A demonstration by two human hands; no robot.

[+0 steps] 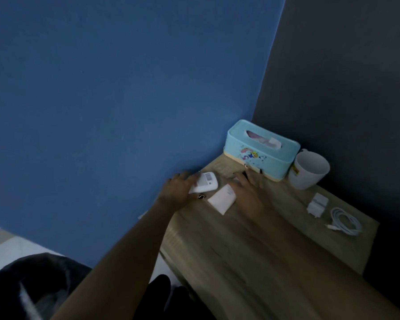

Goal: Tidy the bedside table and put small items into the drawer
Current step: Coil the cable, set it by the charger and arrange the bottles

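Observation:
On the wooden bedside table [252, 245] my left hand [179, 188] lies over a white rounded device [206, 182] with a barcode label, its fingers wrapped on the device's left end. My right hand [247, 188] rests flat beside a white folded paper [222, 199], fingers spread, with something small and dark under the fingertips that I cannot make out. A small dark ring-like item [201, 196] lies between the device and the paper. No drawer shows in this view.
A light blue tissue box [261, 153] stands at the back corner, a white mug [310, 169] to its right. A white charger plug [318, 204] and a coiled white cable [344, 221] lie near the right edge. Blue wall on the left, dark wall behind.

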